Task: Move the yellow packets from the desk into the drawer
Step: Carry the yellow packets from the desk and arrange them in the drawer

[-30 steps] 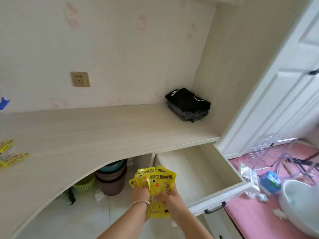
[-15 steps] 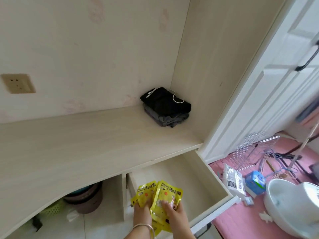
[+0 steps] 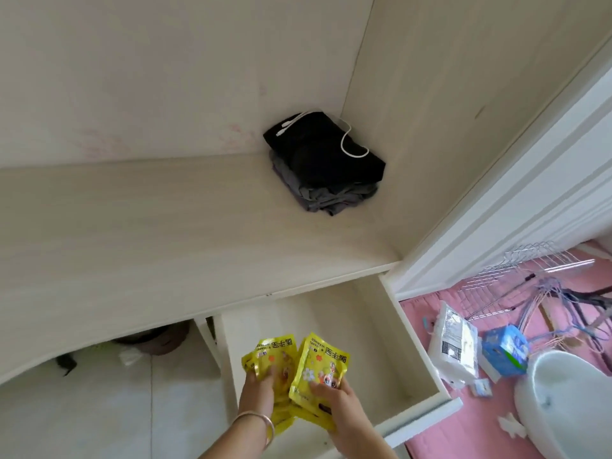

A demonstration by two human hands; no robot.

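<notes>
Head view
Left hand (image 3: 260, 390): grips yellow packets (image 3: 270, 356), over the open drawer (image 3: 410, 342).
Right hand (image 3: 336, 404): pinches more yellow packets, above the drawer.
Tabletop (image 3: 149, 233): folded dark clothes (image 3: 326, 167) in the corner.

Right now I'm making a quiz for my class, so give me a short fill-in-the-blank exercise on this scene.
1. Both hands hold yellow packets above the open ____.
2. The bracelet is on the ____ hand's wrist.
3. A white cable lies on top of the folded ____ clothes in the desk corner.
4. The floor covering to the right of the drawer is ____.

Missing words: drawer; left; black; pink
</notes>
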